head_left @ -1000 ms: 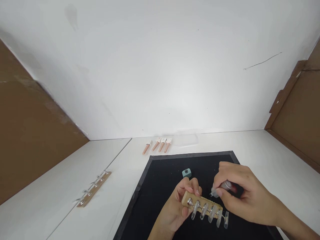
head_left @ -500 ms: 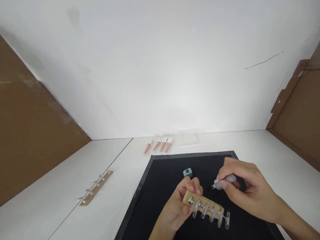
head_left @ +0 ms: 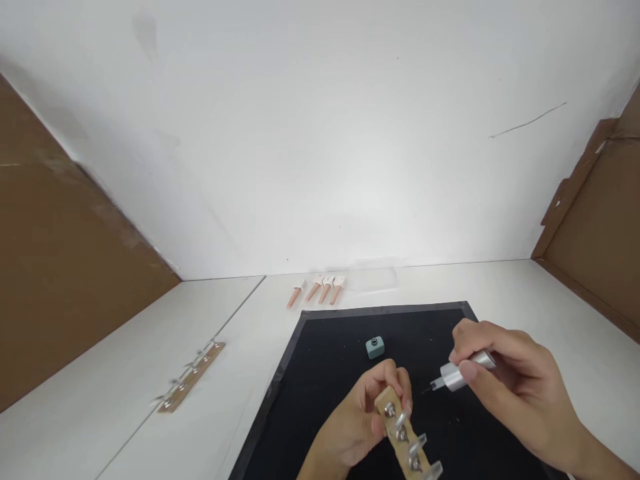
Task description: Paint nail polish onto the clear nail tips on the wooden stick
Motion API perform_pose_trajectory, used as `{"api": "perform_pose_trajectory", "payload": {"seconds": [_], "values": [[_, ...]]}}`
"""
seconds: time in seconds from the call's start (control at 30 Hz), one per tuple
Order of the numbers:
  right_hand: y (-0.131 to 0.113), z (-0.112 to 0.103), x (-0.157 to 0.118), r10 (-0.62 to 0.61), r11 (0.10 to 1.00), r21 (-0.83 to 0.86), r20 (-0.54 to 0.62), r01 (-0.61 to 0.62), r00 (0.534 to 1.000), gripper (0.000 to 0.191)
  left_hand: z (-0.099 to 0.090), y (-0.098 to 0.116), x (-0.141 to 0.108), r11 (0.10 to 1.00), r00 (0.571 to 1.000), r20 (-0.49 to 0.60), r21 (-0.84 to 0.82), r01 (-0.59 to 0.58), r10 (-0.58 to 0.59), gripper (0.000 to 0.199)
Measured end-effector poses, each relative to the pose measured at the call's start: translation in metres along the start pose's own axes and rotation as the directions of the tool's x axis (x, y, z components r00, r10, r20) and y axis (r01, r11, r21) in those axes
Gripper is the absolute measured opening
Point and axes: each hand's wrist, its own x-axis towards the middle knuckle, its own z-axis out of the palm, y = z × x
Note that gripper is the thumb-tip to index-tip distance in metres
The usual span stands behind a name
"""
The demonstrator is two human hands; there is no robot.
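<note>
My left hand point(head_left: 363, 413) is closed around one end of a wooden nail-tip holder point(head_left: 385, 399), which tilts down toward the bottom edge. Clear false nails point(head_left: 418, 443) stick out from metal studs along it; its lower end is out of view. To the right, my right hand point(head_left: 515, 387) pinches a silver polish brush cap point(head_left: 454, 377) by its thick part. A narrow dark tip points left toward the holder, apart from it. Behind my left hand, a small teal bottle point(head_left: 375, 347) with a dark round opening stands on the black mat point(head_left: 330, 347).
Several bottles with peach handles and white ends point(head_left: 326, 291) lie behind the mat, near a clear tray point(head_left: 375, 279). Another wooden nail-tip holder point(head_left: 193, 377) lies on the white table at left. Brown panels point(head_left: 60, 240) flank the white back wall.
My left hand has turned the holder from slanting rightward to pointing more steeply downward. My right hand has shifted slightly right and down with the brush cap, showing more of its silver body.
</note>
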Motion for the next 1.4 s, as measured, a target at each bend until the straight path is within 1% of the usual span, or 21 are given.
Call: {"api": "perform_pose_trajectory", "payload": {"seconds": [0.13, 0.23, 0.37, 0.43, 0.5, 0.63, 0.8, 1.0, 1.1, 1.23, 1.33, 1.4], "values": [[-0.005, 0.002, 0.001, -0.143, 0.989, -0.041, -0.020, 0.142, 0.990, 0.020, 0.000, 0.002, 0.002, 0.997, 0.998, 0.050, 0.066, 0.040, -0.043, 0.039], [-0.009, 0.002, 0.003, -0.247, 0.967, -0.068, 0.005, 0.247, 0.969, 0.023, -0.001, 0.002, 0.003, 0.994, 0.993, 0.085, 0.074, 0.081, -0.087, 0.039], [-0.010, 0.002, 0.003, -0.287, 0.957, -0.010, 0.089, 0.289, 0.954, 0.016, -0.004, 0.000, 0.005, 0.989, 0.986, 0.094, 0.070, 0.130, -0.136, 0.039], [-0.008, 0.000, 0.003, -0.284, 0.957, -0.011, 0.156, 0.290, 0.946, 0.014, -0.004, 0.000, 0.006, 0.988, 0.983, 0.105, 0.069, 0.141, -0.148, 0.038], [-0.008, -0.001, 0.003, -0.267, 0.959, -0.045, 0.197, 0.280, 0.943, 0.015, -0.003, -0.001, 0.006, 0.987, 0.982, 0.113, 0.064, 0.146, -0.152, 0.038], [-0.009, -0.001, 0.006, -0.237, 0.961, -0.092, 0.204, 0.260, 0.950, 0.016, -0.001, -0.001, 0.004, 0.989, 0.986, 0.094, 0.061, 0.133, -0.138, 0.037], [-0.012, 0.000, 0.006, -0.231, 0.962, -0.098, 0.203, 0.255, 0.951, 0.016, -0.003, -0.001, 0.004, 0.990, 0.983, 0.123, 0.043, 0.134, -0.139, 0.035], [-0.015, -0.002, 0.008, -0.214, 0.969, -0.064, 0.257, 0.238, 0.942, 0.017, -0.003, -0.002, 0.006, 0.993, 0.983, 0.141, 0.014, 0.121, -0.121, 0.034], [-0.018, -0.002, 0.010, -0.185, 0.978, -0.035, 0.285, 0.203, 0.940, 0.018, -0.001, -0.002, 0.006, 0.993, 0.982, 0.152, 0.009, 0.114, -0.114, 0.033], [-0.017, 0.000, 0.010, -0.148, 0.987, -0.012, 0.346, 0.162, 0.926, 0.019, 0.001, 0.000, 0.007, 0.993, 0.981, 0.153, 0.024, 0.115, -0.117, 0.032], [-0.017, -0.001, 0.010, -0.133, 0.987, -0.038, 0.378, 0.158, 0.916, 0.019, 0.001, -0.001, 0.007, 0.991, 0.982, 0.136, 0.041, 0.125, -0.130, 0.034], [-0.017, -0.002, 0.010, -0.135, 0.980, -0.086, 0.389, 0.181, 0.912, 0.018, 0.001, -0.001, 0.007, 0.990, 0.982, 0.127, 0.045, 0.132, -0.137, 0.035]]}}
